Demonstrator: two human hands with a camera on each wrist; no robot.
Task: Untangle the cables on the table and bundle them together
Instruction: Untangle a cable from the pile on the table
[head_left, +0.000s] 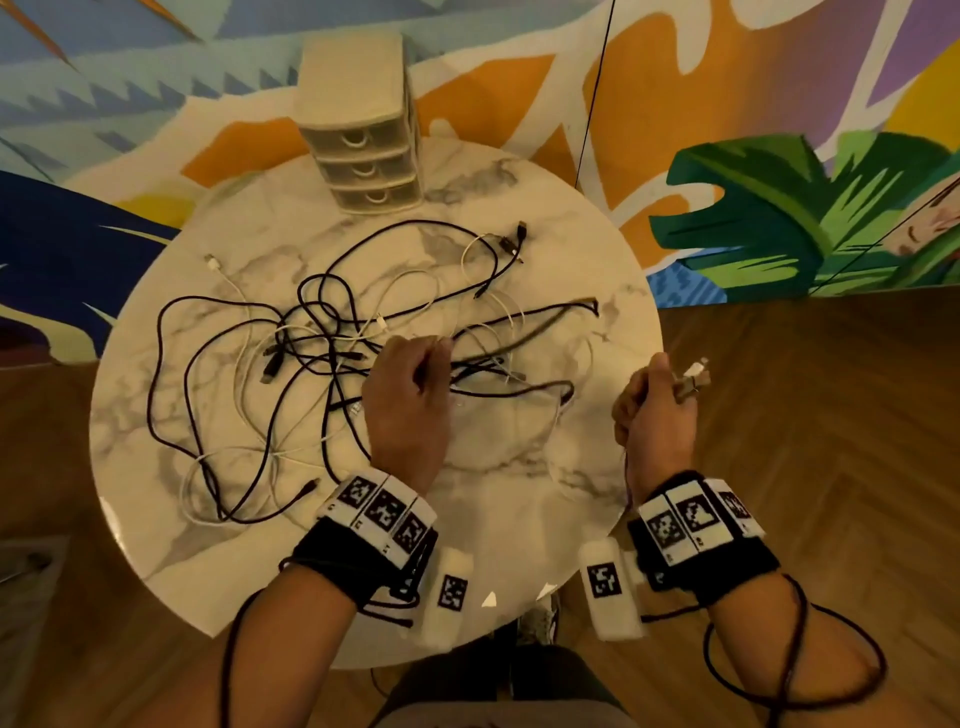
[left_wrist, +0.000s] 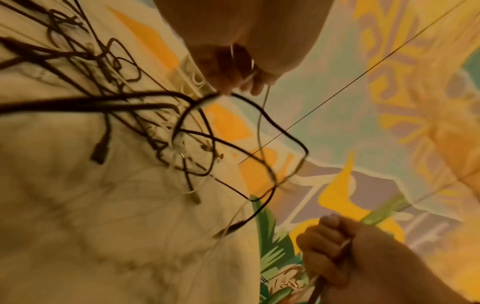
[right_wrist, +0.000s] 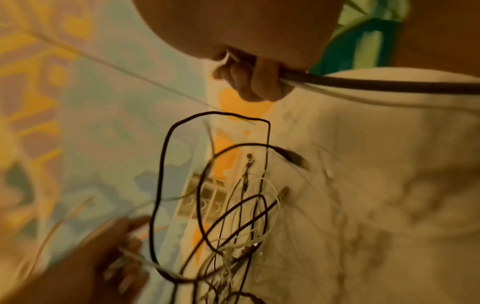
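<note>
A tangle of black and white cables (head_left: 311, 353) sprawls over the left and middle of the round marble table (head_left: 597, 260). My left hand (head_left: 426, 358) hovers at the tangle's right side, fingers curled, pinching a thin white cable and a black one (left_wrist: 272, 123). In the left wrist view a black loop hangs lifted below those fingers (left_wrist: 233, 82). My right hand (head_left: 660, 384), near the table's right edge, is a fist around a bunch of cable ends. A white connector and a metal plug (head_left: 693, 376) stick out of its top. In the right wrist view a black and a white cable (right_wrist: 363, 84) run out of that fist (right_wrist: 254, 82).
A small cream three-drawer unit (head_left: 358, 124) stands at the table's far edge. Loose plugs (head_left: 514, 241) lie behind the tangle. A thin dark cord (head_left: 597, 78) hangs along the painted wall. Wood floor surrounds the table.
</note>
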